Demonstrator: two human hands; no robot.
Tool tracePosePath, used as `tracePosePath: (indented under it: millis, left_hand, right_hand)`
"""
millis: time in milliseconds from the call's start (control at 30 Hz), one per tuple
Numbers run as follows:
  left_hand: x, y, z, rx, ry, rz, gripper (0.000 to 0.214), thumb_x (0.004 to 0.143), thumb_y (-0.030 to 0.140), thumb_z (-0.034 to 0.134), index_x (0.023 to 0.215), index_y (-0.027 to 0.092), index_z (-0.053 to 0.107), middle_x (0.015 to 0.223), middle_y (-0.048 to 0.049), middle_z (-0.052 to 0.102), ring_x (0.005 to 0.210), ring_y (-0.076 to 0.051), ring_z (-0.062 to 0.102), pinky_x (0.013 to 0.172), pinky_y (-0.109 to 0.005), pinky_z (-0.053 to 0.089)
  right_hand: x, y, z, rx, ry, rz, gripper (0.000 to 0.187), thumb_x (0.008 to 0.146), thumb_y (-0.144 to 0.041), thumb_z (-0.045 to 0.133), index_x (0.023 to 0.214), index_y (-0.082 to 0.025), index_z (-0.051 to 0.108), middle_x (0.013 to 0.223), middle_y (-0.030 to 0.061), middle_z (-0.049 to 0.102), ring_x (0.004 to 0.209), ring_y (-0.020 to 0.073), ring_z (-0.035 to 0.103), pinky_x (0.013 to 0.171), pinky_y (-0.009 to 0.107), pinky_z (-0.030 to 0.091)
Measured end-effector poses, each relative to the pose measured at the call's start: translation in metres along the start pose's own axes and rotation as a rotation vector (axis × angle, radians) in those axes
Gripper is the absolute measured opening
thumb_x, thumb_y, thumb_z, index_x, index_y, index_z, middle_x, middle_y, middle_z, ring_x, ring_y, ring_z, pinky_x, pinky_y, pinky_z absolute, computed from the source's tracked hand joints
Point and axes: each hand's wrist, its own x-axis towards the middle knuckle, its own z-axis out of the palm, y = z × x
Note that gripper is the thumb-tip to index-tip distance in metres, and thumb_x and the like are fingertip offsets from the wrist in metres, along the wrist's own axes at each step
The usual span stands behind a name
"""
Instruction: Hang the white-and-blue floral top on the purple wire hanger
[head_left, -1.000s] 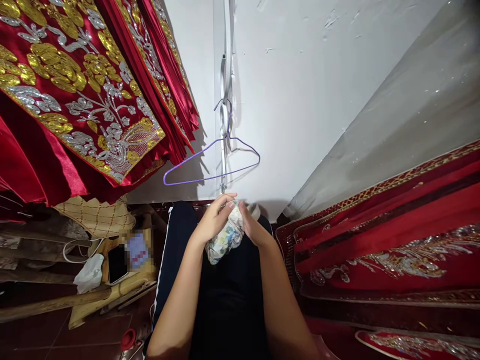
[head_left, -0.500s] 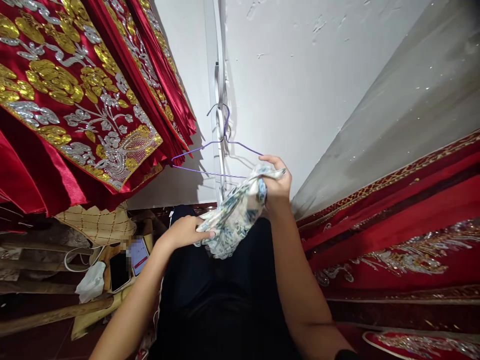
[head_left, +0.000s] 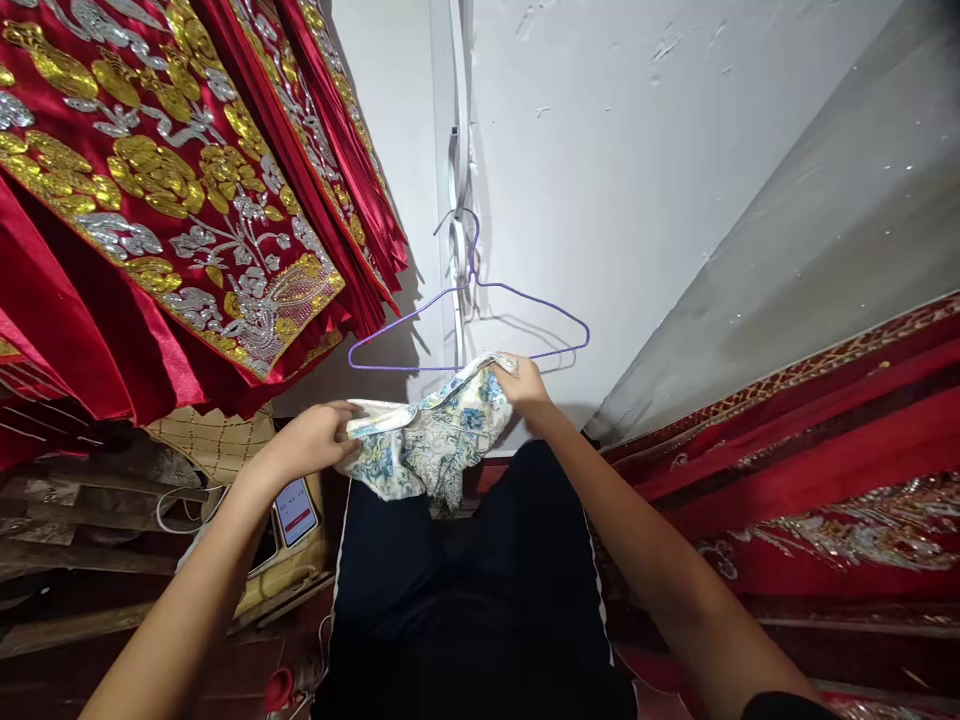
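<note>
Head view. The left hand [head_left: 311,440] was closed on the left end of a floral cloth [head_left: 427,445], the fingers curled over the bunched edge. The right hand [head_left: 525,385] pinched the cloth's opposite end, thumb and fingers shut on the fabric. The cloth was drawn out between the two hands above the lap in dark trousers [head_left: 465,570]. Its long axis ran left to right and rose slightly toward the right hand, while its middle sagged in loose folds.

A purple wire hanger [head_left: 405,368] hung by its hook on a fitting on the white wall [head_left: 600,150], directly beyond the cloth. The lower bar of the hanger passed just above the right hand, which was the nearer of the two, and the left hand lay lower and off to the side.

Red fabrics with gold and silver embroidery [head_left: 172,200] hung at upper left, and further red embroidered cloth [head_left: 825,470] lay at right beneath a grey sheet [head_left: 825,220]. A phone [head_left: 295,510] with a lit screen rested below the left hand.
</note>
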Motion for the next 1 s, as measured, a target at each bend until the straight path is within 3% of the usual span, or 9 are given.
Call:
tracePosePath:
  millis: [100,300,433,633,667,733,867,933,1000]
  left_hand:
    - [0.006,0.008,-0.014,0.042,0.141,0.089,0.016,0.074,0.028,0.061,0.087,0.020,0.068,0.131,-0.0114,0.063,0.112,-0.030,0.064,0.096,-0.036,0.049]
    - [0.017,0.037,-0.030,-0.072,0.292,0.330,0.012,0.087,0.024,0.050,0.094,0.018,0.059,0.143,-0.0109,0.052,0.131,-0.028,0.052,0.110,-0.040,0.042]
    - [0.033,0.050,-0.031,-0.177,0.375,0.352,0.013,0.092,0.022,0.044,0.092,0.018,0.056,0.133,-0.0106,0.057,0.122,-0.024,0.055,0.106,-0.039,0.044]
    - [0.061,0.054,-0.039,-0.262,0.436,0.294,0.044,0.089,0.016,0.042,0.132,0.019,0.052,0.109,-0.0062,0.069,0.101,-0.020,0.065,0.095,-0.035,0.049]
    - [0.063,0.053,-0.041,-0.238,0.400,0.302,0.046,0.088,0.015,0.041,0.132,0.019,0.055,0.107,-0.0055,0.070,0.100,-0.020,0.065,0.094,-0.034,0.049]
    - [0.063,0.050,-0.047,-0.196,0.360,0.301,0.046,0.086,0.013,0.040,0.127,0.019,0.060,0.105,-0.0049,0.071,0.098,-0.020,0.066,0.094,-0.033,0.049]
    - [0.060,0.049,-0.057,-0.177,0.358,0.311,0.043,0.086,0.013,0.042,0.123,0.017,0.063,0.114,-0.0059,0.070,0.104,-0.022,0.065,0.093,-0.032,0.048]
    - [0.058,0.053,-0.060,-0.171,0.329,0.341,0.041,0.087,0.014,0.042,0.121,0.018,0.064,0.117,-0.0055,0.070,0.107,-0.022,0.064,0.094,-0.032,0.048]
    - [0.057,0.057,-0.061,-0.168,0.328,0.352,0.040,0.087,0.014,0.042,0.120,0.019,0.064,0.117,-0.0049,0.070,0.107,-0.021,0.064,0.095,-0.031,0.047]
  right_hand:
    - [-0.006,-0.005,-0.023,-0.086,0.049,-0.048,0.033,0.081,-0.036,0.055,0.058,-0.021,0.037,0.057,-0.0038,0.033,0.058,0.0112,0.033,0.055,0.026,0.025]
    - [-0.021,-0.016,-0.044,-0.172,0.049,-0.050,0.030,0.077,-0.032,0.055,0.059,-0.021,0.033,0.058,-0.0041,0.028,0.059,0.0102,0.029,0.054,0.026,0.021]
    - [-0.032,-0.023,-0.029,-0.104,0.029,0.014,0.031,0.077,-0.031,0.054,0.061,-0.022,0.030,0.059,-0.0043,0.028,0.059,0.0104,0.027,0.053,0.026,0.022]
    - [-0.041,-0.038,-0.023,-0.078,-0.090,-0.066,0.015,0.077,-0.028,0.054,0.064,-0.020,0.050,0.060,-0.0011,0.046,0.061,0.0138,0.039,0.055,0.026,0.033]
    - [-0.043,-0.040,-0.028,-0.067,-0.078,-0.065,0.008,0.076,-0.027,0.055,0.075,-0.020,0.060,0.064,-0.0005,0.052,0.062,0.0148,0.044,0.056,0.026,0.036]
    - [-0.047,-0.045,-0.046,-0.053,0.044,-0.055,0.042,0.073,-0.025,0.058,0.114,-0.022,0.065,0.073,0.0002,0.060,0.064,0.0166,0.051,0.059,0.027,0.042]
    - [-0.043,-0.047,-0.099,-0.126,0.401,-0.071,0.105,0.067,-0.022,0.070,0.159,-0.017,0.019,0.079,0.0025,0.066,0.065,0.0188,0.057,0.064,0.032,0.047]
    - [-0.034,-0.047,-0.125,-0.227,0.405,-0.033,0.098,0.064,-0.022,0.074,0.155,-0.016,0.035,0.077,0.0029,0.067,0.067,0.0193,0.059,0.067,0.033,0.048]
    - [-0.025,-0.050,-0.144,-0.305,0.305,0.041,0.066,0.065,-0.026,0.075,0.130,-0.017,0.067,0.083,0.0058,0.070,0.072,0.0208,0.062,0.068,0.034,0.049]
